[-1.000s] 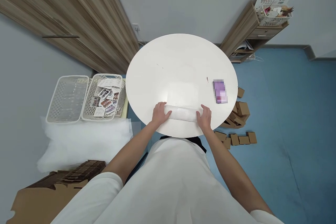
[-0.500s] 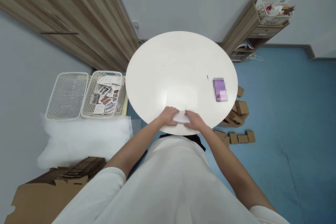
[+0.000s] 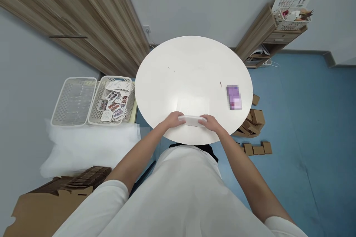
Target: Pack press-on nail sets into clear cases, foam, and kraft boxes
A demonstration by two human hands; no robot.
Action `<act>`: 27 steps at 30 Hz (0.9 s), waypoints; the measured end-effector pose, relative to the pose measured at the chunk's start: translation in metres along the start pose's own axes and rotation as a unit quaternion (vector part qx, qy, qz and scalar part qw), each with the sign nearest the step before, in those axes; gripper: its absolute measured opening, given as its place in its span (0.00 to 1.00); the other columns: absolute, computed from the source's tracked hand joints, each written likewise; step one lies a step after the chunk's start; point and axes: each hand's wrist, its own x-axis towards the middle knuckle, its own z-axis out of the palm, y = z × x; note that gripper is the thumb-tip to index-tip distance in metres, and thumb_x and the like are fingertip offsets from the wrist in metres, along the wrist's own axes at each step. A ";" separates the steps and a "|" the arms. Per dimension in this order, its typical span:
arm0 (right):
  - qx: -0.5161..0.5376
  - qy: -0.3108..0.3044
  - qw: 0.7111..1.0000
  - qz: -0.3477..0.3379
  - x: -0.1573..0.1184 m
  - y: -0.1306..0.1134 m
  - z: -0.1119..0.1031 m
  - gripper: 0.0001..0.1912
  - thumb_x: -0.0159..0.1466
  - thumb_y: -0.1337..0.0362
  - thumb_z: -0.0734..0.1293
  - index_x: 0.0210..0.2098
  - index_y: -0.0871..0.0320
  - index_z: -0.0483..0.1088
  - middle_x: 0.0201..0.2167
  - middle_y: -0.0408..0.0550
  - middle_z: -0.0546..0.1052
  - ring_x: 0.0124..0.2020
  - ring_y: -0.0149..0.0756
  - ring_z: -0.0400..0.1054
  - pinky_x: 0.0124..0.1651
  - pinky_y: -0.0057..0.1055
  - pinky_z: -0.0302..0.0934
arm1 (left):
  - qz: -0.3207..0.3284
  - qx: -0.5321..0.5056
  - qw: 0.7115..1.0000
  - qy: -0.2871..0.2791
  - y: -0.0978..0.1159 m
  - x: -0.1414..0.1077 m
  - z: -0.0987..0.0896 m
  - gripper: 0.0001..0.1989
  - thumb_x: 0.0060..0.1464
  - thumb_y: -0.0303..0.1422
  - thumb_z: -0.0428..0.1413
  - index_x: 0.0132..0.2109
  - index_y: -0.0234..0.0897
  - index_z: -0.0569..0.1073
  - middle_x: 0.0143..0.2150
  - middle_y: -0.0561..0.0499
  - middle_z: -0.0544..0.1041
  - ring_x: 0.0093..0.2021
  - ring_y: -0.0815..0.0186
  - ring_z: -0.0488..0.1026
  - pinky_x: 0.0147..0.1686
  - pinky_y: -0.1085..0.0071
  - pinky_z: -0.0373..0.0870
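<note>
Two sets of my fingers have hold of one white bundle [image 3: 191,120]: my left fingers [image 3: 177,114] grip its left end, my right fingers [image 3: 207,117] its right end. It lies crosswise in front of me, close to the near edge of the oval white surface [image 3: 191,74]; whether it rests on the top or is raised a little, I can't tell. Farther to the right on the surface sits a purple item [image 3: 234,97], its details blurred, well apart from my right fingers. Off to my left, two baskets stand side by side: a left basket [image 3: 52,118] with clear plastic inside and a right basket [image 3: 130,105] holding printed cards [image 3: 114,100]. White sheets [image 3: 91,148] spread nearer me than the baskets, with flattened cardboard [image 3: 52,207] nearer still. To my right, small brown boxes [image 3: 257,116] lie on the blue floor [image 3: 300,118].
</note>
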 end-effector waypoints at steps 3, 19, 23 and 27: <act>0.039 0.067 0.996 0.053 0.007 0.006 0.003 0.17 0.55 0.58 0.62 0.43 0.55 0.68 0.43 0.47 0.72 0.42 0.37 0.65 0.42 0.32 0.58 | -0.066 -0.015 0.997 0.039 -0.014 0.005 0.001 0.11 0.47 0.40 0.51 0.33 0.37 0.70 0.32 0.49 0.72 0.33 0.63 0.69 0.30 0.70 0.62; 0.161 0.299 0.934 0.113 -0.013 0.037 0.044 0.34 0.55 0.57 0.61 0.58 0.59 0.47 0.57 0.57 0.56 0.57 0.41 0.53 0.55 0.38 0.52 | 0.023 0.181 0.967 0.177 0.004 -0.016 0.036 0.25 0.49 0.33 0.50 0.56 0.36 0.58 0.58 0.41 0.58 0.57 0.55 0.55 0.51 0.59 0.57; 0.232 0.250 0.932 0.125 -0.024 0.028 0.057 0.40 0.53 0.57 0.63 0.60 0.57 0.42 0.60 0.56 0.51 0.60 0.43 0.48 0.55 0.39 0.54 | 0.135 0.241 0.959 0.058 0.023 -0.014 0.056 0.28 0.49 0.35 0.52 0.58 0.40 0.56 0.63 0.44 0.50 0.62 0.54 0.46 0.56 0.56 0.47; 0.278 0.240 0.916 0.162 -0.015 0.016 0.049 0.44 0.50 0.58 0.66 0.60 0.55 0.41 0.59 0.57 0.53 0.58 0.46 0.53 0.54 0.42 0.55 | 0.124 0.264 0.956 0.026 0.025 -0.010 0.067 0.33 0.48 0.35 0.53 0.61 0.42 0.51 0.65 0.45 0.46 0.63 0.51 0.42 0.57 0.51 0.42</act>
